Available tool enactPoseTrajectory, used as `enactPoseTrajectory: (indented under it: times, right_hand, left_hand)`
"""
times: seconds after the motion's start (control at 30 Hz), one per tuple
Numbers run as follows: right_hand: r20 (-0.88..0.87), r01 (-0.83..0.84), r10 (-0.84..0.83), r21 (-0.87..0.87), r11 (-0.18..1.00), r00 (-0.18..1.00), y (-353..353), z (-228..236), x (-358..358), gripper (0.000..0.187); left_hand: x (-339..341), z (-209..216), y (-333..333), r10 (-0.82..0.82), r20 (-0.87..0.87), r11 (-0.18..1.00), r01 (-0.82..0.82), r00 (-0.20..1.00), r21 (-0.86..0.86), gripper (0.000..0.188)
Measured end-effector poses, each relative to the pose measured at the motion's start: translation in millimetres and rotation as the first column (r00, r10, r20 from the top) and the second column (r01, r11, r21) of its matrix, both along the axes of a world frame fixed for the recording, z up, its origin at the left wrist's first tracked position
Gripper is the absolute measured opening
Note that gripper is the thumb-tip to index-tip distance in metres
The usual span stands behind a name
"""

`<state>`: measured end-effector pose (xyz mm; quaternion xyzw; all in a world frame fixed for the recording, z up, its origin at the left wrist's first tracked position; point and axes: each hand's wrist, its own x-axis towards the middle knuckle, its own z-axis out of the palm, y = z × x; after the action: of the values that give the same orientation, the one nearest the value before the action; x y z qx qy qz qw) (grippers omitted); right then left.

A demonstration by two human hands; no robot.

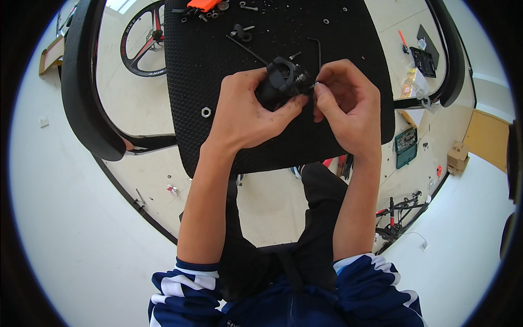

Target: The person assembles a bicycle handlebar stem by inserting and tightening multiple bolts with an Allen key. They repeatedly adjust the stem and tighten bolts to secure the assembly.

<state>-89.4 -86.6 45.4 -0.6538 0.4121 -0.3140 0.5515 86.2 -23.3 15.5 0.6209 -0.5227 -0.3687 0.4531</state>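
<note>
Overhead, we look down on a black textured mat (218, 131) with both our hands working at its middle. Our left hand (245, 111) is wrapped around a black metal part (283, 79), fingers curled over its left side and the thumb stretched along its underside toward the right. The part sits just above the mat's centre, raised off the surface in our grip. Its long axis runs roughly from lower left to upper right, with a ring-shaped clamp end facing up and away from us; the rest is hidden under the fingers. Our right hand (348, 109) is closed narrow, thumb and forefinger pinched on a small silver screw (315, 84) at the right-hand end of the part; we cannot tell how far the screw is seated.

On the mat, a silver nut (206, 112) lies left of the left wrist. A bent hex key (317, 50) lies just beyond the right hand, and a longer black tool (246, 48) lies beyond the part. Small washers and bolts scatter along the far edge beside an orange tool (204, 4). A bicycle wheel (146, 41) lies on the floor, far left.
</note>
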Motion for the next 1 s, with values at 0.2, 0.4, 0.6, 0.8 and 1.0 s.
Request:
enactPoseTrajectory:
  times: [0.2, 0.4, 0.6, 0.8, 1.0]
  right_hand:
    - [0.003, -0.005, 0.005, 0.104, 0.995, 1.000, -0.3, -2.3, -1.6, 0.008]
    - [0.039, 0.137, -0.138, 0.028, 0.990, 0.990, -8.5, -4.5, -10.7, 0.008]
    - [-0.464, 0.068, -0.274, -0.414, 0.908, 0.842, -26.0, -28.8, -8.5, 0.022]
    - [-0.693, 0.095, -0.192, -0.176, 0.980, 0.695, -38.6, -38.9, 4.7, 0.032]
    - [-0.466, 0.164, -0.067, 0.170, 0.972, 0.882, -50.1, -29.2, -0.4, 0.024]
  left_hand:
    - [1.1, -3.0, -2.3, -0.002, 0.067, 0.998, 0.006, 0.998, -0.062, 0.029]
    - [8.4, -12.4, -1.8, 0.016, 0.203, 0.990, 0.013, 0.979, -0.140, 0.031]
    - [6.2, -11.4, -2.2, 0.040, -0.004, 0.994, -0.041, 0.999, -0.097, 0.034]
    - [4.5, -6.2, -3.4, 0.007, -0.002, 0.999, -0.006, 1.000, 0.054, 0.033]
    - [5.1, -8.8, -3.1, 0.016, -0.016, 1.000, -0.015, 1.000, 0.016, 0.034]
